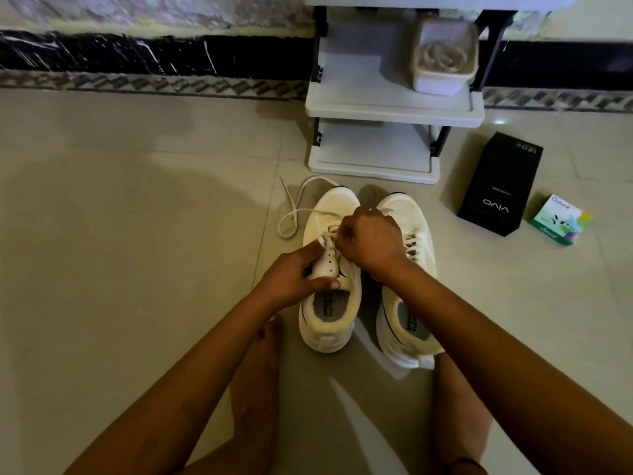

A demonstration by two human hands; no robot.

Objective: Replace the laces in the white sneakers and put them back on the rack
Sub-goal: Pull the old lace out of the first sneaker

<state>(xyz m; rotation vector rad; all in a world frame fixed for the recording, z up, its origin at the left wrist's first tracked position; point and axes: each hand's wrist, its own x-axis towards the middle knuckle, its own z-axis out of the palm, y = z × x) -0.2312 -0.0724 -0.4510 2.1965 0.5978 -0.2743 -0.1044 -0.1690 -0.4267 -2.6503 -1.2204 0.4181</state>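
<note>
Left hand (294, 275) grips the tongue of the left sneaker (329, 269); right hand (371, 243), just beside it, pinches its lace (291, 214).

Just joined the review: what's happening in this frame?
A person on the floor is handling the lace of one white sneaker. The left hand grips its eyelet flap; the right hand pinches the lace above it, with the loose end trailing on the tiles. The other sneaker stands beside it, laced. Neither is on the rack yet.
</note>
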